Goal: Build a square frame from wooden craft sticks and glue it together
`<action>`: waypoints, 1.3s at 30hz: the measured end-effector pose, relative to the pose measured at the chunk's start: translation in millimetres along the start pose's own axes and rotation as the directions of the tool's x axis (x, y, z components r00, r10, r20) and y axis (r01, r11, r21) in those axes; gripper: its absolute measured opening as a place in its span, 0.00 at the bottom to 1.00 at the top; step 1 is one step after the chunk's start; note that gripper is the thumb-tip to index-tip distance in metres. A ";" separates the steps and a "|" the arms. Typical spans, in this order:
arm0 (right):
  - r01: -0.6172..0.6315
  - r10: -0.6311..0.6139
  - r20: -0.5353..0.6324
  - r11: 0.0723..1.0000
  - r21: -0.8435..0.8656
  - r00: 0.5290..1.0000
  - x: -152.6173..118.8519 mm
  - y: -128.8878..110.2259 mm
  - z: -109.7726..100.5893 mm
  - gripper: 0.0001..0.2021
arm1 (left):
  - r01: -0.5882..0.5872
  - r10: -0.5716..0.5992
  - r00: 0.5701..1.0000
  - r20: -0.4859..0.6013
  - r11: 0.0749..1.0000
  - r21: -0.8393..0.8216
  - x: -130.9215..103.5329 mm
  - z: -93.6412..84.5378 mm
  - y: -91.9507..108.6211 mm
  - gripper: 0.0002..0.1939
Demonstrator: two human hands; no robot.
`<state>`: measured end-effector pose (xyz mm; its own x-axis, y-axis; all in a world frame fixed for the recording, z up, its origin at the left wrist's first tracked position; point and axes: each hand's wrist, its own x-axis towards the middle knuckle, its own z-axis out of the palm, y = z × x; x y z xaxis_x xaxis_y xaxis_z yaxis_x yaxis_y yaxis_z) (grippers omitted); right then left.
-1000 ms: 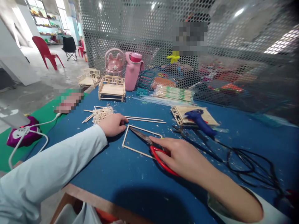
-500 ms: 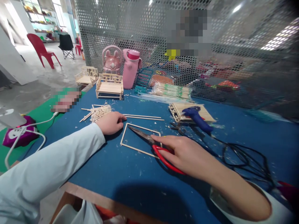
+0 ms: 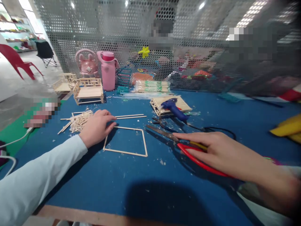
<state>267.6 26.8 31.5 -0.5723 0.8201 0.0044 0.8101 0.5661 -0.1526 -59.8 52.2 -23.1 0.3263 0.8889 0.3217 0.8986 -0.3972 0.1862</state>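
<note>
My right hand (image 3: 218,150) grips red-handled scissors (image 3: 162,131), the blades pointing left and lying nearly together. They are just right of a rectangle of thin wooden sticks (image 3: 144,142) that lies flat on the blue table. My left hand (image 3: 97,125) hovers at the rectangle's far left corner, thumb and forefinger apart, with nothing visible between them. Two long sticks (image 3: 131,116) extend to the right from beside its fingertips; whether the fingers touch them I cannot tell. Left of that hand is a pile of short cut sticks (image 3: 78,122).
Small stick-built benches (image 3: 88,91) stand at the back left, beside a pink bottle (image 3: 108,72). A blue glue gun (image 3: 175,110) rests on a stick panel (image 3: 183,103), its cable running right. Bundled sticks (image 3: 152,86) lie before the perforated metal screen (image 3: 113,18).
The scissors in my right hand have moved from over the stick rectangle to its right. My left thumb and forefinger have spread, close to the rectangle's corner. The view has turned right.
</note>
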 end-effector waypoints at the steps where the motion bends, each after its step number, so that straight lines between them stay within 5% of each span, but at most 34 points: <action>1: 0.001 -0.001 0.011 1.000 0.003 1.000 -2.6 6.3 4.4 0.19 | -0.040 0.040 0.999 0.024 0.999 -0.011 4.0 -1.2 8.0 0.15; 6: 0.044 -0.044 0.017 0.999 0.031 0.999 -14.3 23.8 19.9 0.19 | -0.211 0.236 0.941 0.242 0.969 -0.124 2.8 -7.2 54.1 0.15; 10: 0.043 -0.044 0.014 0.999 0.027 0.999 -21.1 23.6 23.3 0.19 | -0.214 0.256 0.901 0.349 0.964 -0.155 -17.9 -4.4 73.7 0.14; 17: 0.047 -0.047 -0.035 0.999 -0.011 0.998 -20.2 14.7 31.4 0.19 | -0.212 0.238 0.927 0.289 0.970 -0.119 -26.3 7.7 73.5 0.14; 34: 0.027 -0.027 -0.081 1.000 0.003 0.996 -7.9 1.9 46.6 0.19 | -0.218 0.240 0.948 0.210 0.968 -0.123 -28.2 5.8 73.0 0.14; 39: 0.025 -0.026 0.006 0.999 0.041 1.000 -15.1 12.1 35.4 0.19 | -0.230 0.248 0.949 0.195 0.967 -0.113 -28.4 6.5 72.7 0.15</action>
<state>281.5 18.3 -5.4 -0.5935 0.8049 0.0027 0.7894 0.5827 -0.1930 -1.8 -0.4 -24.7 0.5899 0.7893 0.1703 0.7606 -0.6140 0.2110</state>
